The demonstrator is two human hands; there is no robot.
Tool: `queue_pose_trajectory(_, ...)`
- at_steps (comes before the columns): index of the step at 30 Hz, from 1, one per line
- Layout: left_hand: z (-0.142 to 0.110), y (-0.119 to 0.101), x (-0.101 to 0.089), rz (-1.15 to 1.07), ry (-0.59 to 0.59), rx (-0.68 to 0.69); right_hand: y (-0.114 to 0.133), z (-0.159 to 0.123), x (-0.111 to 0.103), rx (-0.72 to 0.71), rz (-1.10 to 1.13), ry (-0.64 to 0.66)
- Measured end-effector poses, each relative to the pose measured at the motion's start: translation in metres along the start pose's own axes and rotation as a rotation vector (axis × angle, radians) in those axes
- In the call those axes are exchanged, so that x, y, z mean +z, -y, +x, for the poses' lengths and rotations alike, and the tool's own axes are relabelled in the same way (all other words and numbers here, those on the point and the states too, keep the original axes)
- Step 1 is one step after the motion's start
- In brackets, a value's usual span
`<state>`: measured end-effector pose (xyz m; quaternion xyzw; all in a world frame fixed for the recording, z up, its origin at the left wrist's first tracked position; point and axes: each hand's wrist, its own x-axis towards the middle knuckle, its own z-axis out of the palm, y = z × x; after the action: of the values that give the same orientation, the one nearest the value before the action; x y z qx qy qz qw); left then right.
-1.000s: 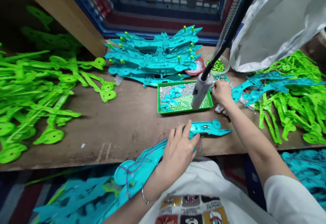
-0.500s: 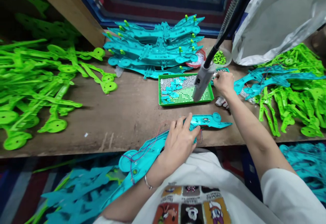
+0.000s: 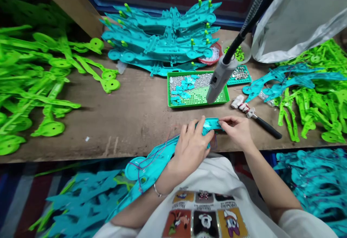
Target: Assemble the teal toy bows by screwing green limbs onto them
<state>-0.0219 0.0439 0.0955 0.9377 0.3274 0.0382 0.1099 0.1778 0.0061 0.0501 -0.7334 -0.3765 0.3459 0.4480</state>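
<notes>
A long turquoise plastic shell [image 3: 159, 155] lies slantwise across the table's front edge, thin red and purple wires running along its inside. My left hand [image 3: 191, 142] is closed over its middle, fingers on top and thumb toward the right end. At that right end, my right hand [image 3: 235, 131] has thumb and fingertips pinched together against the shell; whatever is between them is too small to make out. Behind the hands stands a green tray [image 3: 199, 105] with many small screws and turquoise pieces. A small turquoise tray [image 3: 240, 74] behind it holds little silvery parts.
A grey tool [image 3: 218, 81] on a black cord hangs over the green tray. A black-handled tool [image 3: 267, 126] wrapped in white lies at right. Turquoise shells [image 3: 165, 43] are stacked behind; lime-green parts [image 3: 51, 86] are heaped left, more lime-green parts [image 3: 314, 104] right.
My right hand has come from the small turquoise tray down to the right end of the shell, uncovering that tray and the black-handled tool. My left hand keeps its hold.
</notes>
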Motion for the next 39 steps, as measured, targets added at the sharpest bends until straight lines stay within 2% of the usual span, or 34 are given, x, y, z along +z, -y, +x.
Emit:
queue_pose_trajectory(4, 0.0, 0.0, 0.001, -0.035, -0.006, -0.002, -0.001, 0.0, 0.003, -0.068, -0.172, -0.06)
queue_pose_trajectory(9, -0.001, 0.001, 0.004, -0.065, -0.022, -0.01, 0.009, -0.007, 0.008, -0.316, -0.493, -0.121)
queue_pose_trajectory(13, 0.0, 0.01, 0.009, -0.118, -0.032, 0.017, 0.005, -0.021, 0.01, -0.439, -0.534, -0.053)
queue_pose_trajectory(18, 0.007, 0.037, 0.027, -0.247, -0.021, 0.038, -0.015, -0.035, 0.011, -0.452, -0.617, -0.02)
queue_pose_trajectory(21, 0.013, 0.054, 0.038, -0.339, -0.013, 0.066, -0.02, -0.033, 0.002, -0.459, -0.523, 0.079)
queue_pose_trajectory(24, 0.016, 0.065, 0.041, -0.37, 0.002, 0.111, -0.02, -0.035, -0.008, -0.51, -0.443, 0.044)
queue_pose_trajectory(31, 0.015, 0.072, 0.042, -0.346, 0.01, 0.148, -0.027, -0.054, -0.003, -0.556, -0.815, 0.061)
queue_pose_trajectory(33, 0.01, 0.074, 0.039, -0.337, -0.028, 0.154, -0.027, -0.054, -0.002, -0.55, -0.758, 0.054)
queue_pose_trajectory(35, 0.003, 0.076, 0.034, -0.343, -0.087, 0.125, -0.025, -0.05, -0.003, -0.483, -0.579, 0.093)
queue_pose_trajectory(39, -0.011, 0.073, 0.026, -0.415, -0.291, -0.041, -0.012, -0.039, -0.002, -0.129, -0.115, 0.186)
